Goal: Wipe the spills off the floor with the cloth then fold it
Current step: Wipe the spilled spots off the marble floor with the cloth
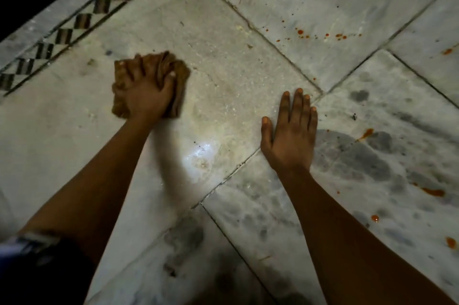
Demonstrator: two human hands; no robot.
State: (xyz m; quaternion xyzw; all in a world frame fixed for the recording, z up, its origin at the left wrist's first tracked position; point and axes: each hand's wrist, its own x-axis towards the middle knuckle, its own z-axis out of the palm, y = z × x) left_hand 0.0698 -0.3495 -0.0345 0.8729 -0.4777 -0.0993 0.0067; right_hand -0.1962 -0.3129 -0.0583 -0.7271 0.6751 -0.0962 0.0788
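Left hand (144,93) curled on a bunched brown cloth (178,68), pressed to the pale marble slab floor (223,56) near its chequered border strip (82,19). Right hand (290,138) flat, fingers straight. Orange-red spill drops (301,32) towards the far right corner.

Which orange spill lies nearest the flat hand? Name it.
The short orange streak just right of the right hand, on the grey-mottled tile. The other spills sit farther off: the droplet row beyond the fingertips, and the smear lower right.
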